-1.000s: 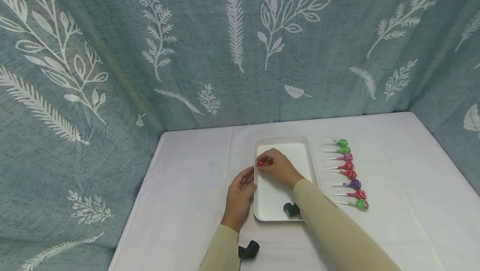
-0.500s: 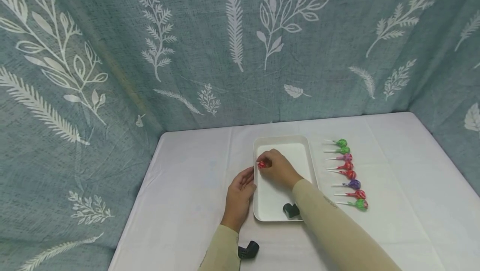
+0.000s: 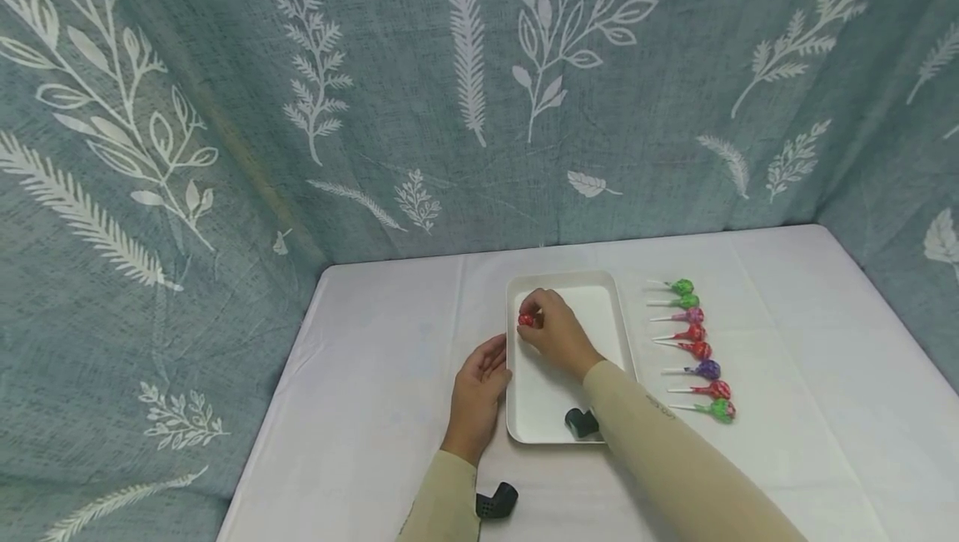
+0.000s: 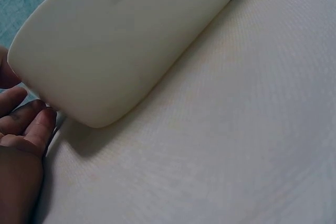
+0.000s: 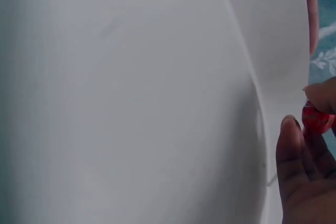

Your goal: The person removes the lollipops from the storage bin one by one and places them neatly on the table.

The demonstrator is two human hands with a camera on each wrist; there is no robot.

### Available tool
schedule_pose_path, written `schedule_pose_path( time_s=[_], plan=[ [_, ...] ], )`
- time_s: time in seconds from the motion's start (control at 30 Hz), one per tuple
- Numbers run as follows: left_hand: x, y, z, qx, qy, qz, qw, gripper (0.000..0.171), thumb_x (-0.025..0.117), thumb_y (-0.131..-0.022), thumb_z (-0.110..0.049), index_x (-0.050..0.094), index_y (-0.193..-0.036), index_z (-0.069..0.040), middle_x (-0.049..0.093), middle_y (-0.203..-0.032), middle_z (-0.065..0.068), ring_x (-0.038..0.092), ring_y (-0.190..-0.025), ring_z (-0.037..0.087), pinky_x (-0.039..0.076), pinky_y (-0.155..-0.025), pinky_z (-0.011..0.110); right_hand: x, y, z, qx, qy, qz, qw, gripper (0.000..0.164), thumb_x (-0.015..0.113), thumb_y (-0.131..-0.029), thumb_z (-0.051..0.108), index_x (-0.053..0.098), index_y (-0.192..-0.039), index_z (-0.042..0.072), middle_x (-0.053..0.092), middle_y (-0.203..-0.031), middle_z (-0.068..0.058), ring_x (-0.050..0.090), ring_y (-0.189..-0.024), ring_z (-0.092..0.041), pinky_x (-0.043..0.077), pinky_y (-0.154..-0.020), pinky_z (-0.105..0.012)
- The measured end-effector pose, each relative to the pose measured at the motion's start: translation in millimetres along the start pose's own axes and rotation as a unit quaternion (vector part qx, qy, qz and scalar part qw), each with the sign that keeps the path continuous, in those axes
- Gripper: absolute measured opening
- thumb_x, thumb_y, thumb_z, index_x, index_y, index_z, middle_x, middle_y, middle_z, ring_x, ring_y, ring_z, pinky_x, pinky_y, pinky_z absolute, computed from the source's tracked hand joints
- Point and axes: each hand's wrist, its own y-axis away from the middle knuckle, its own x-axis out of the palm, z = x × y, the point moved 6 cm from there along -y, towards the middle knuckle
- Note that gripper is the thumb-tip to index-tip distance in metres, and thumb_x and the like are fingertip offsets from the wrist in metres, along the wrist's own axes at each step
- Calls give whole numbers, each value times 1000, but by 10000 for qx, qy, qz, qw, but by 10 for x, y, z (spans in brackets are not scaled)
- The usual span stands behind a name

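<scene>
My right hand (image 3: 556, 332) is over the left part of a white rectangular tray (image 3: 592, 300), pinching a red-wrapped lollipop (image 3: 526, 320) between thumb and fingers. In the right wrist view the red lollipop head (image 5: 316, 119) shows between the fingertips, close to the tray's side wall; its stick is largely hidden. My left hand (image 3: 478, 396) is at the tray's left side, relaxed fingers and thumb tip against the outer edge. The left wrist view shows its fingers (image 4: 39, 124) beside the tray's rounded corner (image 4: 94, 108).
Right of the tray, several wrapped lollipops (image 3: 698, 350) in green, pink, red and purple lie in a column, sticks pointing left. Black devices (image 3: 498, 500) show beside both sleeves. A white cloth covers the table (image 3: 390, 342); a teal leaf-patterned curtain (image 3: 419, 126) stands behind.
My right hand has moved slightly right and toward the far end of the tray, with the red lollipop still pinched. The left hand stays at the tray's side.
</scene>
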Motion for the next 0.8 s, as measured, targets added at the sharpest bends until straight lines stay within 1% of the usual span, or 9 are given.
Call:
schedule_pose_path(
  time_s=[0.07, 0.13, 0.27, 0.33, 0.43, 0.57, 0.7, 0.8],
  plan=[
    [5, 0, 4, -9, 4, -21, 10000, 51, 57, -102, 5, 57, -152, 2, 61, -151, 17, 57, -142, 29, 50, -113, 31, -22, -4, 19, -14, -31, -91, 10000, 22, 79, -95, -3, 61, -104, 7, 57, -104, -8, 60, -94, -23, 57, -84, -38],
    [10, -2, 10, -4, 30, -32, 10000, 51, 57, -101, 5, 57, -152, 2, 61, -151, 17, 57, -142, 30, 50, -113, 31, -46, -4, 38, -48, -32, -201, 9998, 21, 79, -96, -2, 62, -106, 6, 59, -104, -8, 62, -94, -24, 58, -84, -39],
    [19, -8, 22, -28, -9, -56, 10000, 51, 57, -101, 5, 57, -152, 2, 61, -151, 17, 58, -141, 29, 51, -113, 30, -108, 7, 79, -90, -43, -417, 9991, 18, 78, -98, 1, 73, -115, 5, 64, -106, -8, 67, -97, -26, 62, -86, -41],
    [22, -11, 20, -30, -74, -59, 10000, 51, 57, -102, 5, 57, -152, 1, 62, -150, 16, 58, -141, 29, 51, -113, 30, -147, 9, 107, -92, -83, -537, 9985, 18, 78, -100, 4, 77, -118, 6, 66, -107, -8, 69, -98, -28, 63, -87, -42],
    [25, -16, 9, 10, -108, -46, 9999, 50, 57, -102, 4, 58, -152, 0, 62, -150, 16, 58, -141, 29, 51, -113, 30, -209, 11, 135, 43, -314, -688, 9971, 15, 78, -101, 8, 76, -116, 5, 69, -109, -8, 69, -100, -27, 63, -86, -41],
    [28, -19, -2, 66, -67, -13, 10000, 50, 57, -102, 5, 57, -152, 1, 62, -150, 17, 58, -141, 30, 50, -114, 31, -286, 28, 149, 366, -680, -788, 9939, 15, 79, -101, 10, 72, -114, 6, 72, -110, -7, 67, -98, -24, 60, -83, -38],
    [27, -16, 1, 56, -50, -16, 10000, 50, 57, -102, 6, 57, -152, 2, 62, -151, 17, 57, -142, 30, 50, -114, 31, -360, 52, 175, 517, -805, -784, 9923, 15, 78, -101, 10, 71, -114, 5, 72, -111, -8, 66, -97, -24, 58, -81, -35],
    [31, -14, 3, 31, -53, -22, 10000, 50, 56, -102, 6, 57, -152, 2, 61, -151, 18, 57, -142, 30, 50, -114, 31, -419, 59, 189, 549, -845, -777, 9919, 15, 76, -102, 9, 71, -115, 4, 69, -116, -10, 66, -98, -24, 58, -80, -33]
  ],
)
